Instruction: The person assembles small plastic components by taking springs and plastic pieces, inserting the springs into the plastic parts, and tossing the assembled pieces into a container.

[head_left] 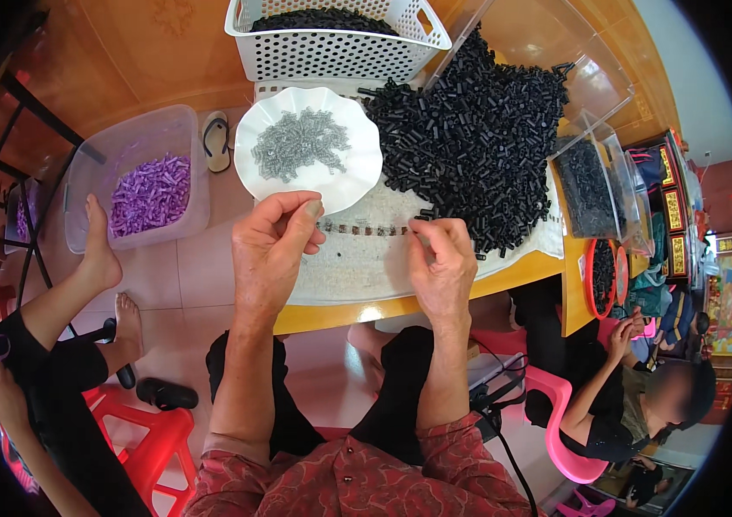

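Note:
My left hand (273,250) is closed in a pinch over the near rim of a scalloped white plate (364,164); whatever lies between thumb and forefinger is too small to make out. On the plate is a loose heap of small clear-grey pieces (297,142). To the right, my right hand (443,263) has its thumb and fingers drawn together at the near edge of a big pile of short black tube-like pieces (478,138). What its fingertips hold, if anything, is hidden. Both hands are above a pale cloth (357,271) on the yellow table.
A white perforated basket (340,56) of black pieces stands at the back. On the floor at left sits a clear tub (86,202) of purple pieces (152,194). Clear boxes (590,189) stand right. A red stool (146,444) and other people flank me.

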The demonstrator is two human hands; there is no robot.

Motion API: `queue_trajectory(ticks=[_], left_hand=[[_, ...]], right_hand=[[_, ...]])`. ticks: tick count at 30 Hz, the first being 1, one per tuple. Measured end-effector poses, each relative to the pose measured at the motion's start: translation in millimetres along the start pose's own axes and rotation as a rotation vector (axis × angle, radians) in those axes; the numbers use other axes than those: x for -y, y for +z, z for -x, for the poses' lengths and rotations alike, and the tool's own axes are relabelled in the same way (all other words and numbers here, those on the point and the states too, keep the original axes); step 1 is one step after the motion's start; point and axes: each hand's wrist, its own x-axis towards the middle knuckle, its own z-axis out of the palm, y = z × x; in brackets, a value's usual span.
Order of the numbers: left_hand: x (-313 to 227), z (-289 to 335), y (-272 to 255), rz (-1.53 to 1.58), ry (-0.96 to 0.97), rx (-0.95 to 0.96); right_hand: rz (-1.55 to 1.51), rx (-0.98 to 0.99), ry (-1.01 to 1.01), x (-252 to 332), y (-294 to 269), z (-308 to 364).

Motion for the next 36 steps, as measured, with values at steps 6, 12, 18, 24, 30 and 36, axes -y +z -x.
queue_trajectory(ticks=[6, 12, 18, 24, 30, 36], left_hand=[[6.1, -0.9, -2.5, -0.035, -0.006, -0.035], [5.6, 0.9, 6.6, -0.011, -0.026, 0.005], [7.1, 0.0, 2.4, -0.042, -0.041, -0.011], [4.4, 1.4, -1.3, -0.024, -0.027, -0.014], [7.4, 3.4, 4.4, -0.035, -0.042, 0.023], [16.4, 7.8, 18.3, 0.010, -0.122, 0.152]], right_hand=[[0.041, 0.101, -0.060, 7.5, 11.1, 3.2], [0.092, -0.012, -0.103, -3.3, 15.2, -7.1], [0.291, -0.037, -0.195, -6.4, 29.9, -29.0], [0.286, -0.019, -0.181, -4.4, 21.8, -29.4], [-0.022, -0.075, -0.045, -8.2, 16.2, -21.8], [-0.572, 0.086, 0.208, 0.3, 6.2, -7.9]])
